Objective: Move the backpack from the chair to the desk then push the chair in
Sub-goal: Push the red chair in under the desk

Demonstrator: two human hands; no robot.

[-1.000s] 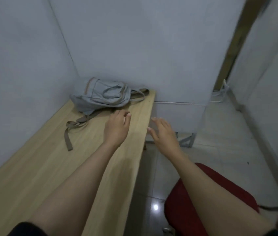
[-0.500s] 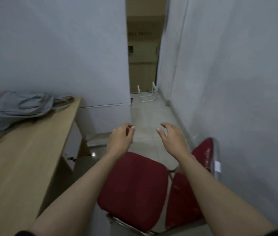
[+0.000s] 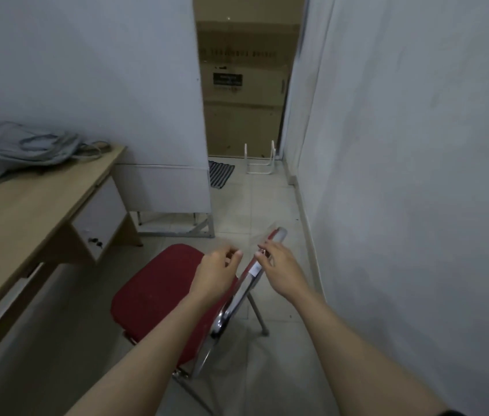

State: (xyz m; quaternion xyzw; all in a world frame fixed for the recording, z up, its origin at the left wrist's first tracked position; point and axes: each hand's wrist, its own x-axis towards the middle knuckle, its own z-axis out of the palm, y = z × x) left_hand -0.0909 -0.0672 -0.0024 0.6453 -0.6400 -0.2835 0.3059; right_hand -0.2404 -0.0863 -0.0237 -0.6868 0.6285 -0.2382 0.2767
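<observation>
Chair [image 3: 159, 295] backrest lies just under loosely curled fingers [image 3: 262, 255] of both hands.

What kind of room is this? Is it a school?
Probably a small study or office cubicle, not clearly a school. A wooden desk with a grey backpack stands by plain partition walls, and a red chair sits beside it.

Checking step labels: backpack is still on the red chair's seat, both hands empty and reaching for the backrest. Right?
Not quite. The head view shows the backpack lying on the desk, not on the seat of the red chair, which is bare. The rest holds: left hand and right hand are empty, near the backrest.
</observation>
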